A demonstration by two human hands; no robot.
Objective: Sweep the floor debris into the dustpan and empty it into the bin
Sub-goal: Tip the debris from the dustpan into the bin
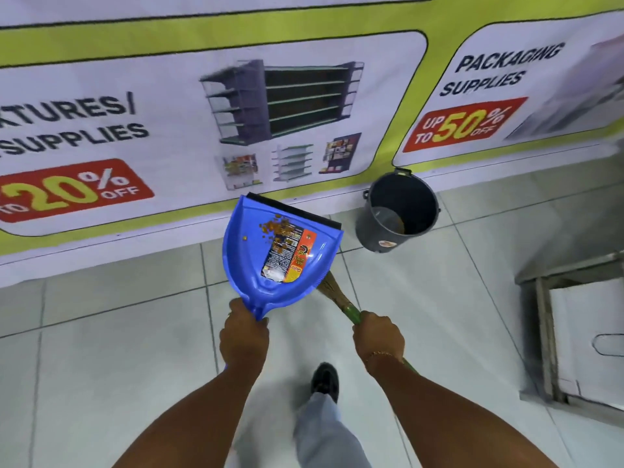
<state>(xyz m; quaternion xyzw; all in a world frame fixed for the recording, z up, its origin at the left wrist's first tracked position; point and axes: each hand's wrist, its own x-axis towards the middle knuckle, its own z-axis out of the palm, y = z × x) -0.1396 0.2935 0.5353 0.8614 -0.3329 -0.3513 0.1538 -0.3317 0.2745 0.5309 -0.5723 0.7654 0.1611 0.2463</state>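
My left hand (243,336) grips the handle of a blue dustpan (248,265), held above the floor with its black rubber lip pointing away from me. Inside it lie a crumpled snack wrapper (289,255) and a cluster of small orange-brown crumbs (275,226). My right hand (378,337) holds the green handle of a broom (339,304), whose straw head is mostly hidden under the dustpan. A dark grey bin (398,211) stands open on the floor to the right of and beyond the dustpan, against the wall.
A large printed banner (169,130) covers the wall ahead. Pale floor tiles (118,349) spread below. A metal-framed unit with a white box (580,332) stands at the right edge. My own leg and black shoe (326,380) step forward between my arms.
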